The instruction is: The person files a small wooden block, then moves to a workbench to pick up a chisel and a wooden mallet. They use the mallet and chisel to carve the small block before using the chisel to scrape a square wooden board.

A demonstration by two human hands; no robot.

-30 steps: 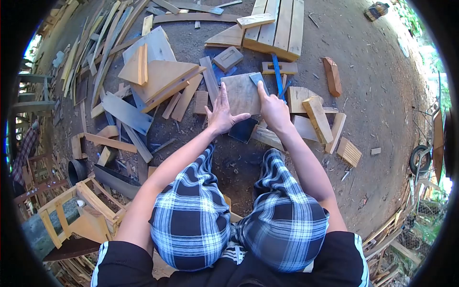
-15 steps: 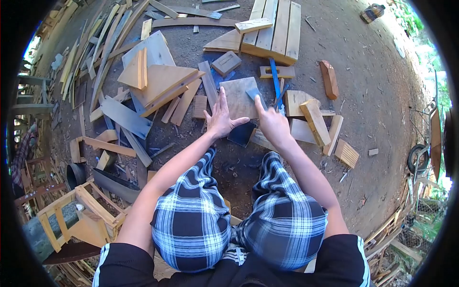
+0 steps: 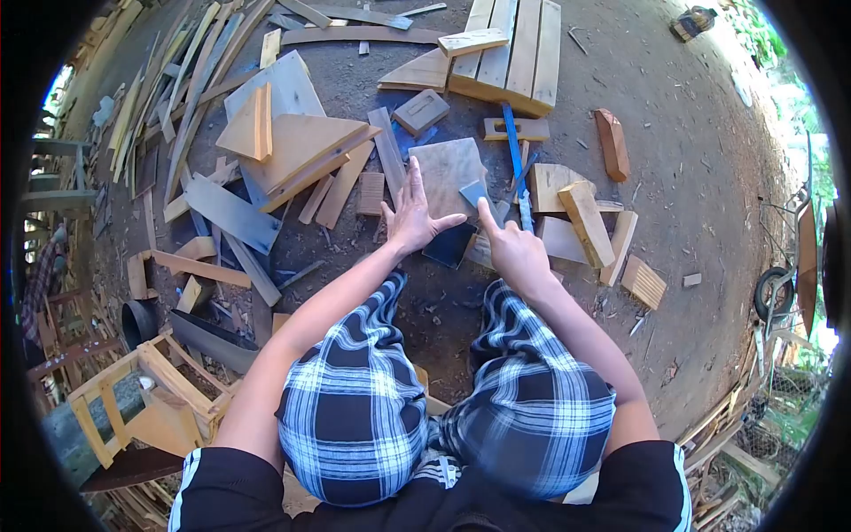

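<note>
A flat, square wooden board (image 3: 448, 164) lies on the ground in front of my knees. My left hand (image 3: 415, 220) is spread open, its fingers pressed on the board's left and near edges. My right hand (image 3: 514, 253) is closed around what looks like a putty knife (image 3: 473, 191), index finger stretched along it; the palm hides its handle. The blade's wide bluish end rests on the board's right side. Just below the board, between my hands, sits a dark square piece (image 3: 449, 246). A blue handsaw (image 3: 514, 155) lies beyond my right hand.
A slatted wooden piece (image 3: 510, 58) stands at the back. Stacked boards (image 3: 301, 155) lie left, wood blocks (image 3: 585, 222) lie right. A small wooden frame (image 3: 151, 399) is at the lower left, and long strips (image 3: 199, 80) are piled far left.
My right hand has drawn the putty knife a little toward me along the board's right side. My left hand stays spread in nearly the same place.
</note>
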